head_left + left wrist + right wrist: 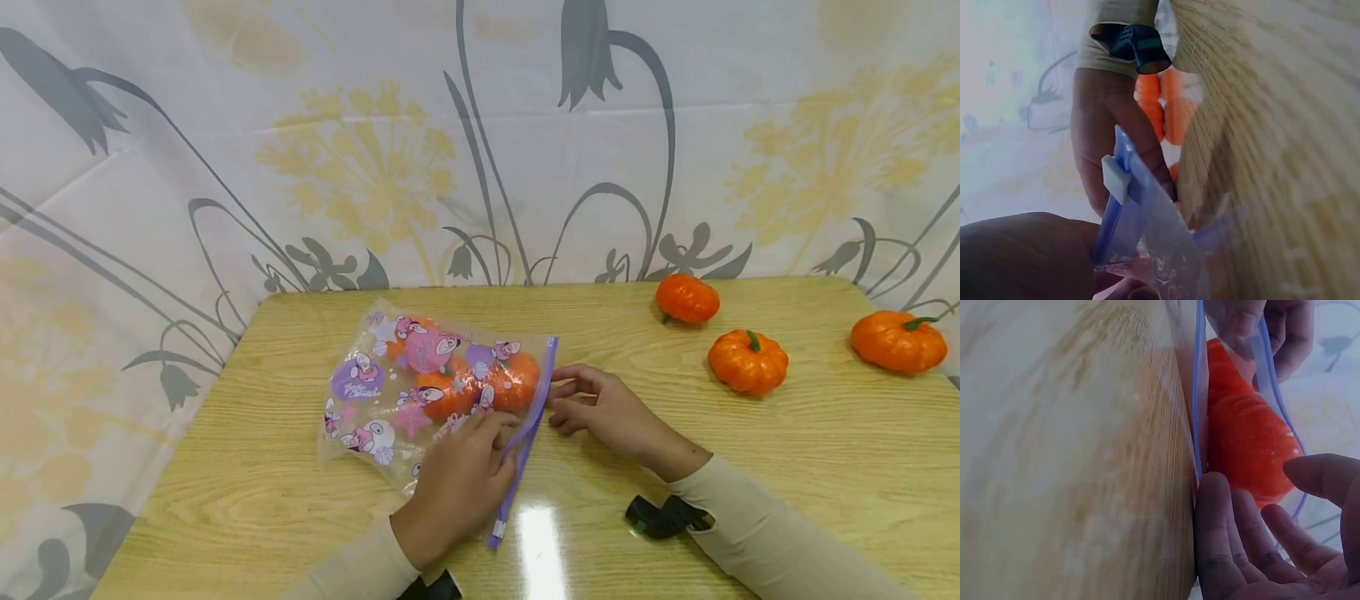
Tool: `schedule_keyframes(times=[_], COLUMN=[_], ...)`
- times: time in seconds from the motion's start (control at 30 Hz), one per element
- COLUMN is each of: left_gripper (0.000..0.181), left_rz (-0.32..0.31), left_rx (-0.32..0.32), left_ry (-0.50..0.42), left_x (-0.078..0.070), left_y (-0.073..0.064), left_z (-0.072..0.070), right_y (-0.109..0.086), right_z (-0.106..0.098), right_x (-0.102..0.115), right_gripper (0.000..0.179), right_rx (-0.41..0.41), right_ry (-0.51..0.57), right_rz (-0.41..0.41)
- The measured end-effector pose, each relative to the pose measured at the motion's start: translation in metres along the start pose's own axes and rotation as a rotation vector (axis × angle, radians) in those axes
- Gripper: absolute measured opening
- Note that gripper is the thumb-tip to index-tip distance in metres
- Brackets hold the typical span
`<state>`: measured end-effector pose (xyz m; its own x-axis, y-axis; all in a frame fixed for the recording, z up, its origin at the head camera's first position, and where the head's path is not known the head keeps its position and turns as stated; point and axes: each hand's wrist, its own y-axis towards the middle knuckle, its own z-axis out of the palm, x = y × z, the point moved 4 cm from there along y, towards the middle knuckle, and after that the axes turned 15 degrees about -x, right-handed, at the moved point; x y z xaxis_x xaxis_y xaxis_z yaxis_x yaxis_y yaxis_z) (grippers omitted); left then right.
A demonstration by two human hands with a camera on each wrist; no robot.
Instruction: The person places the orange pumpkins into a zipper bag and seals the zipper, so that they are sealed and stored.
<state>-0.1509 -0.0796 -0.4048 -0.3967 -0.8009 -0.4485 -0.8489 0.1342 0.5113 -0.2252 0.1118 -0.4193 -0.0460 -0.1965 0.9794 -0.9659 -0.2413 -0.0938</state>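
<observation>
A clear, cartoon-printed zip bag (pixel 356 379) lies on the table with orange toy pumpkins (pixel 517 383) inside. Its purple zip edge faces right, and a white slider (pixel 1116 179) sits at the near end. My left hand (pixel 461 475) pinches the upper lip of the bag, lifting it so the mouth gapes. At that mouth is my right hand (pixel 607 412), its fingers loosely extended and nothing gripped. In the right wrist view its fingertips (pixel 1215 487) are at the opening, close to a pumpkin (pixel 1250 444) just inside.
Three more toy pumpkins stand outside the bag on the right of the wooden table (pixel 225 467): one at the back (pixel 687 298), one nearer (pixel 748 363) and one by the right edge (pixel 898 342). A flower-patterned cloth (pixel 510 167) hangs behind the table.
</observation>
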Motion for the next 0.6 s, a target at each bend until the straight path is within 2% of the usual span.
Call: schedule_keyframes(times=[0.2,0.37,0.6], left_gripper=[0.027,0.027,0.028], left_rz=[0.000,0.008,0.028], left_rx=[0.025,0.023,0.025], left_ry=[-0.035,-0.078,-0.143], left_x=[0.0006,0.0007,-0.0018], left_y=[0.0006,0.0025,0.0017], left_z=[0.0010,0.0003,-0.0012], right_y=[-0.0001,0.0020,0.0004], right_z=[0.0015,0.0031,0.0076], right_x=[0.0005,0.0007,-0.0039], right_gripper=[0.050,0.051,0.065], right_rx=[0.014,0.007,0.040], right_ry=[0.006,0.057,0.127], right_rz=[-0.002,0.042,0.118])
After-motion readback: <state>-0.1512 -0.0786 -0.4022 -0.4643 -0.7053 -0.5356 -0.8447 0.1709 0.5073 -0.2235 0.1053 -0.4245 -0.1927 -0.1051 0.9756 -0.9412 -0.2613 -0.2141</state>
